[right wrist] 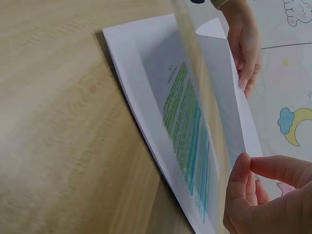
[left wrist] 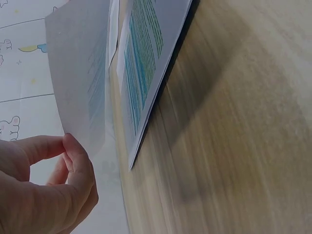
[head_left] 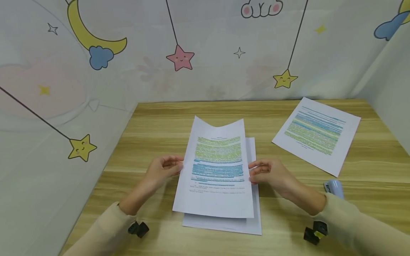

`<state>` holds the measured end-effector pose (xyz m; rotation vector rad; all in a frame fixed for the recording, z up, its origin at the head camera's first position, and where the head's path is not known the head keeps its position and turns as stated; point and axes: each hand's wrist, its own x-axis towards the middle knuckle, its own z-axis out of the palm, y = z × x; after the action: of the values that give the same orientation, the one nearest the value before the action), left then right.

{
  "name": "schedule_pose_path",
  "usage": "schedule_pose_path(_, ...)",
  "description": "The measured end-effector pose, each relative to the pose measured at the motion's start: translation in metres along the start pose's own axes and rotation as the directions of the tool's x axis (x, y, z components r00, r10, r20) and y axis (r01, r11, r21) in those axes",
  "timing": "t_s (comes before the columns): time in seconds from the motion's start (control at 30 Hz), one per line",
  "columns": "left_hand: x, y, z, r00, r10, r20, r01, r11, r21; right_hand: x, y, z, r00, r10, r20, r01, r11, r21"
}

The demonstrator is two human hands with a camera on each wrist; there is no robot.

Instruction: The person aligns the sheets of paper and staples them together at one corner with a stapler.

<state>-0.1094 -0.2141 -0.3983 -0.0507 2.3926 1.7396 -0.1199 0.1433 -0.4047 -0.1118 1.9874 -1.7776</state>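
Observation:
Both hands hold up one sheet of paper printed with text and marked in yellow-green and blue highlighter. My left hand pinches its left edge between thumb and fingers, also plain in the left wrist view. Opposite it, my right hand pinches the right edge. The raised sheet bows, its top edge dipping in the middle. Below it a paper stack lies on the table, mostly covered in the head view. In the right wrist view the stack's top page shows green and blue highlighting, with a gap under the lifted sheet.
Another highlighted sheet lies askew at the back right of the wooden table. A light blue stapler sits beside my right forearm, partly hidden by the sleeve. A patterned cloth hangs behind the table.

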Motion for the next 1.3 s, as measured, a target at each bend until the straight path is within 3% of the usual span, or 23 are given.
schedule_pose_path(0.63, -0.007, -0.012, 0.019, 1.0, 0.016, 0.023, -0.016, 1.0, -0.004, -0.014, 0.022, -0.001, 0.997, 0.064, -0.03, -0.064, 0.998, 0.011)
schedule_pose_path(1.3, -0.006, -0.021, 0.028, 1.0, -0.021, 0.014, 0.021, 1.0, 0.022, -0.015, 0.03, -0.002, 0.999, 0.035, -0.001, -0.035, 0.999, 0.025)
